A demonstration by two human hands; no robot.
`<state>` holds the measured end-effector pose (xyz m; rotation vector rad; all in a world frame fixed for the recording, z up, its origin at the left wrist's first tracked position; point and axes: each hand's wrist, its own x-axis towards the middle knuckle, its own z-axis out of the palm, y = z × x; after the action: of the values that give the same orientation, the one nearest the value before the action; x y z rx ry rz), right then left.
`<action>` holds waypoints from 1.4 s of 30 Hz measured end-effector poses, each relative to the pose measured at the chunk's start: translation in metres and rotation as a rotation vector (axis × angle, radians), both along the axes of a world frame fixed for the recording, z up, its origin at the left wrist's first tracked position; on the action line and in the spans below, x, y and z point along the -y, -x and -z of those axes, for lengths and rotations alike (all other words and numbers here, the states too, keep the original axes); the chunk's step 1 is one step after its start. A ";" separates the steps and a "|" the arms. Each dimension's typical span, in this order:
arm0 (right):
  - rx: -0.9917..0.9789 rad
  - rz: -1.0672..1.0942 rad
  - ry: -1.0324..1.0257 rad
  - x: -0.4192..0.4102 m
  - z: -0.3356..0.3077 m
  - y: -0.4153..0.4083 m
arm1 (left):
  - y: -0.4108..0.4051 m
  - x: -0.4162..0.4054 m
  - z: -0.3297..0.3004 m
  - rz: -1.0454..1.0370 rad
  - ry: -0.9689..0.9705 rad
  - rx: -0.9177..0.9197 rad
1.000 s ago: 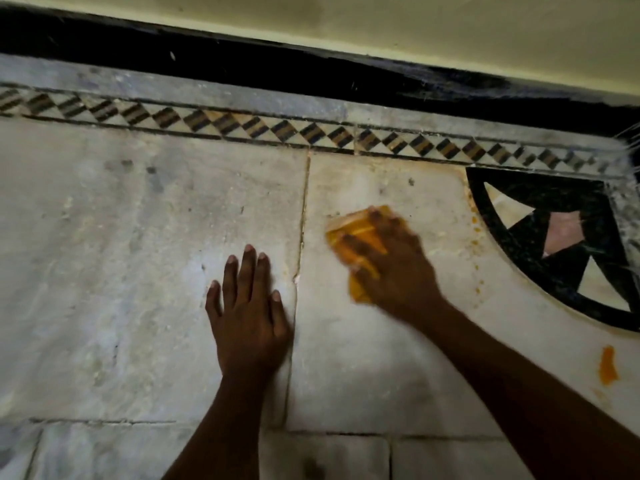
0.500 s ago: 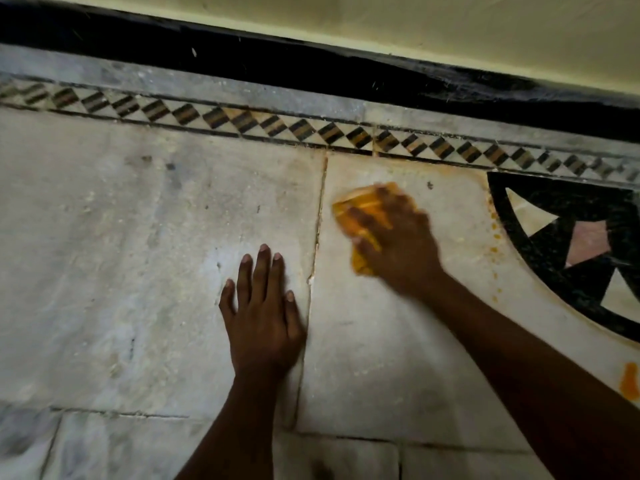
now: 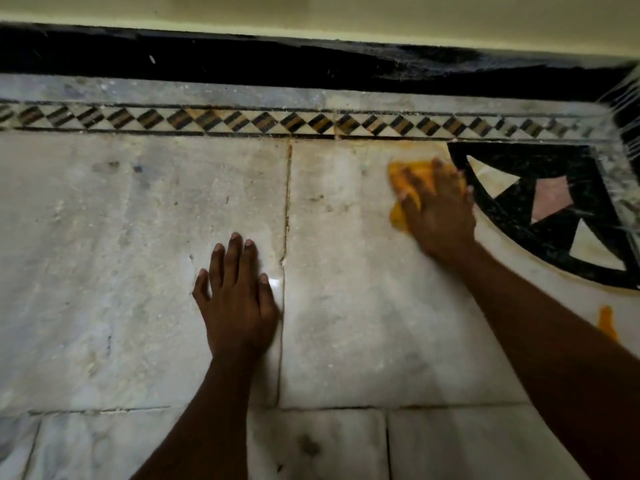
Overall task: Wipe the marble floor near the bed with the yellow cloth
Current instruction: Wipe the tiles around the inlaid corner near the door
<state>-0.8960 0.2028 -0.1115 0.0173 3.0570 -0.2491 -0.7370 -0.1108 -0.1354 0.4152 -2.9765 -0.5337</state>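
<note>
Two hands are seen on the marble floor (image 3: 346, 306). The left hand (image 3: 239, 299) is laid flat on a pale slab, its fingers (image 3: 232, 258) straight and close together, just beside the seam between slabs. The yellow cloth (image 3: 412, 178) is pressed to the floor under the right hand (image 3: 440, 209), whose fingers are spread over it, blurred; the cloth lies just beside the black inlaid panel (image 3: 519, 209), near the diamond-patterned border (image 3: 242, 119). An orange stain (image 3: 607, 323) is visible at right.
</note>
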 end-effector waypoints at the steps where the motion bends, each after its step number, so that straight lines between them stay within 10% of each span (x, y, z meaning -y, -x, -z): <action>1: 0.006 0.118 0.012 -0.005 -0.003 0.016 | -0.001 -0.002 0.001 0.004 -0.001 -0.003; 11: 0.101 -0.242 0.043 -0.014 -0.012 -0.101 | -0.007 -0.028 -0.018 0.289 -0.099 -0.065; 18: 0.095 0.453 0.075 -0.088 -0.007 0.001 | 0.034 -0.123 -0.009 0.474 -0.190 0.012; 25: 0.046 -0.291 0.053 -0.028 0.002 -0.060 | 0.033 -0.130 0.007 0.424 -0.101 -0.054; 32: 0.033 0.490 0.045 -0.115 0.004 0.030 | 0.033 -0.134 0.009 0.411 -0.081 -0.055; 38: 0.041 -0.152 -0.008 -0.008 0.012 0.011 | 0.035 -0.132 0.010 0.411 -0.080 -0.039; 42: 0.008 0.107 -0.023 -0.061 0.006 -0.044 | 0.034 -0.131 0.010 0.416 -0.091 -0.054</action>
<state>-0.8516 0.2643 -0.1174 0.1830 3.0552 -0.2197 -0.7709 0.0203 -0.1456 -0.2195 -2.9975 -0.7022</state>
